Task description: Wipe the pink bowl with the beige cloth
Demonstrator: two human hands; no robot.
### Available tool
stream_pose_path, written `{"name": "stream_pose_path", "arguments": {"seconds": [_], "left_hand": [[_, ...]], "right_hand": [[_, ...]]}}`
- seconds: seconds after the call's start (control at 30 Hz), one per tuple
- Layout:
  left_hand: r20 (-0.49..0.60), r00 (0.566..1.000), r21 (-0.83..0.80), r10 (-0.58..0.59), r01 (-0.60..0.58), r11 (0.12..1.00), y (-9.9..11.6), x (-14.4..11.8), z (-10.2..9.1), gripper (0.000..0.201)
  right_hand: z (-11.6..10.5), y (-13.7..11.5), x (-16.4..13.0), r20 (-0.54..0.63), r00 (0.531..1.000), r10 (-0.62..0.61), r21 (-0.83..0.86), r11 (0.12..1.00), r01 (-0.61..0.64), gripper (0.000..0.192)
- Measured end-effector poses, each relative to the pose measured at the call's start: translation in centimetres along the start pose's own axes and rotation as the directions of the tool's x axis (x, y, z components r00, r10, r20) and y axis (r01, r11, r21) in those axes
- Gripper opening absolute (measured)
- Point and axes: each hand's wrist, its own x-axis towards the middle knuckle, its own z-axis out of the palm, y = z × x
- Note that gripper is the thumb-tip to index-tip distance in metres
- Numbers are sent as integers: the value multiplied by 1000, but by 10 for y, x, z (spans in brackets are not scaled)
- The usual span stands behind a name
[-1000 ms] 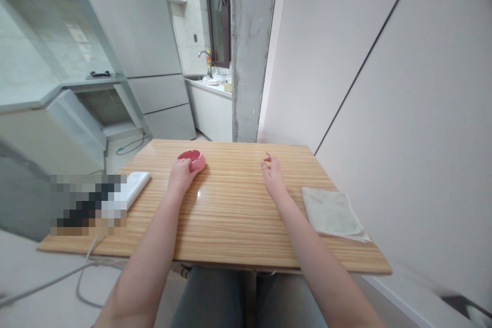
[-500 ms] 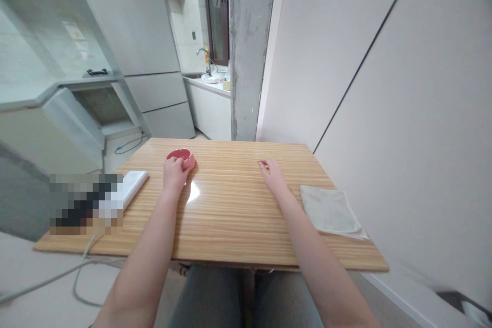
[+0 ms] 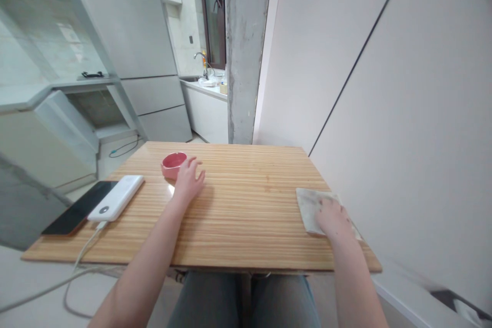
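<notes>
Have brought the bare right hand (image 3: pixel 333 216) over onto the folded, pale grey cloth (image 3: pixel 307 207), and shifted the bare left hand (image 3: pixel 188 179) to the right side of the round pink bowl (image 3: pixel 169 169). Hold the left fingers wide and curved there, thumb apart, with the bowl upright toward the far left of the striped wood-grain tabletop (image 3: pixel 246 205). Rest the right fingers bent on the cloth; cannot tell whether gripping it.
</notes>
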Motion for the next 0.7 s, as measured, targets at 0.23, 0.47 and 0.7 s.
{"name": "stream_pose_path", "arguments": {"seconds": [0.23, 0.47, 0.7], "left_hand": [[338, 900, -419, 276, -119, 900, 107, -58, 8, 24], [427, 896, -200, 120, -35, 979, 75, -91, 0, 41], [419, 899, 213, -131, 43, 976, -53, -89, -57, 44]], "right_hand": [[29, -89, -40, -97, 927, -363, 282, 883, 376, 26], [37, -152, -78, -265, 666, -698, 664, 369, 650, 38], [24, -107, -42, -156, 701, -696, 635, 473, 611, 30]]}}
